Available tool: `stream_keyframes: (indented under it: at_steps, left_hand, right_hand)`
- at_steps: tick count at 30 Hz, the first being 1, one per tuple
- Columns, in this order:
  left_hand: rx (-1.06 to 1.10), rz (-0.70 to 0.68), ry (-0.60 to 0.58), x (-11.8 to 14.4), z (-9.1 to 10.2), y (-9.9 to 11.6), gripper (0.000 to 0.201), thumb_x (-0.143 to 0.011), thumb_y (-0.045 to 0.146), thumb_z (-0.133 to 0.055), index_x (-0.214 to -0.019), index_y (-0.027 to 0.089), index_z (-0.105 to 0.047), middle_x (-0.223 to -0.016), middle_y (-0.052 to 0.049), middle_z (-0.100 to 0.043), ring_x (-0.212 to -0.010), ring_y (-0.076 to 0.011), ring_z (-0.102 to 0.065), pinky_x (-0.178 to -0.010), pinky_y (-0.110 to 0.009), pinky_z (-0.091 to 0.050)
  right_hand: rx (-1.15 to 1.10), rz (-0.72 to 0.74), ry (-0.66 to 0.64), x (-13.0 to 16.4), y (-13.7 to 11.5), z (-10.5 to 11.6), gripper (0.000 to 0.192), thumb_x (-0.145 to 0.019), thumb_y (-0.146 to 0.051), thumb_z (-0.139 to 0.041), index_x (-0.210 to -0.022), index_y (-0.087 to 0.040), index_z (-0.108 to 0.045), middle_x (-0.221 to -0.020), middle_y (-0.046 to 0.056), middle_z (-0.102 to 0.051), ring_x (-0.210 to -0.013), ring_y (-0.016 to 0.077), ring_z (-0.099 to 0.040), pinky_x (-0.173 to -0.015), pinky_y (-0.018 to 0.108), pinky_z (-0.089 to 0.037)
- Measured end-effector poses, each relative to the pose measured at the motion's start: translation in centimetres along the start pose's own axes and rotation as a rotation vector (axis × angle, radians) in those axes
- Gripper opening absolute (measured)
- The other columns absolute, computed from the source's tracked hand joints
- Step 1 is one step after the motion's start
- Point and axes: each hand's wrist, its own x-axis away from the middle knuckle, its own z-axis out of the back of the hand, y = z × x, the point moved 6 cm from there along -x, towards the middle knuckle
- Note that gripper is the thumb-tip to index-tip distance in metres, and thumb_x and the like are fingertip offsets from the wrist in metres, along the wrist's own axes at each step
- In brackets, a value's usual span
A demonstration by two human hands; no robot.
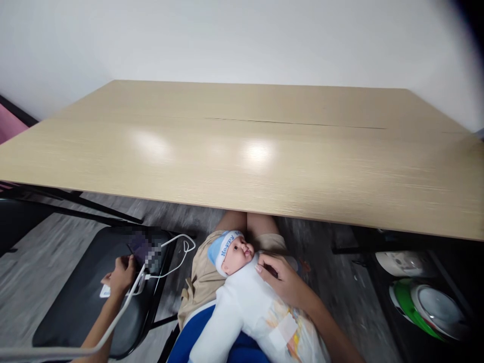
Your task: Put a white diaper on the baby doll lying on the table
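Note:
A baby doll in a white outfit and a blue-and-white cap lies across my lap, head toward the table. My right hand rests on the doll's shoulder and chest beside its head. My left hand reaches out to a black chair seat on my left, fingers on a small white device there. A white cable runs from that device back along my left arm. A dark phone-like object, blurred out, lies just beyond the left hand.
A long light-wood table spans the view just ahead, its front edge above my knees. Under it at the right stand a white pot-like item and a green-and-white appliance. Grey floor lies below; a white wall behind.

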Motion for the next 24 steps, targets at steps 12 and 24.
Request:
stream_keyframes:
  at_steps: [12, 24]
  left_hand:
    - [-0.015, 0.002, 0.013, -0.7, -0.8, -0.6, 0.073, -0.106, 0.060, -0.027, -0.147, 0.012, -0.062, -0.138, -0.026, -0.079, -0.142, -0.0446, -0.067, -0.132, -0.062, -0.025]
    - [-0.025, 0.051, 0.002, -1.3, -1.2, -0.5, 0.082, -0.099, 0.076, -0.035, -0.141, 0.013, -0.064, -0.126, -0.027, -0.082, -0.139, -0.0506, -0.067, -0.130, -0.067, -0.026]
  right_hand:
    - [-0.007, -0.018, -0.002, -0.1, 0.2, 0.0, 0.039, -0.114, -0.043, -0.054, -0.081, -0.023, -0.051, -0.078, -0.003, -0.054, -0.076, 0.0173, -0.051, -0.072, 0.031, -0.038]
    - [0.005, -0.026, -0.008, 0.0, 0.6, -0.2, 0.036, -0.115, -0.044, -0.054, -0.084, -0.024, -0.053, -0.080, -0.003, -0.055, -0.079, 0.0181, -0.055, -0.075, 0.032, -0.040]
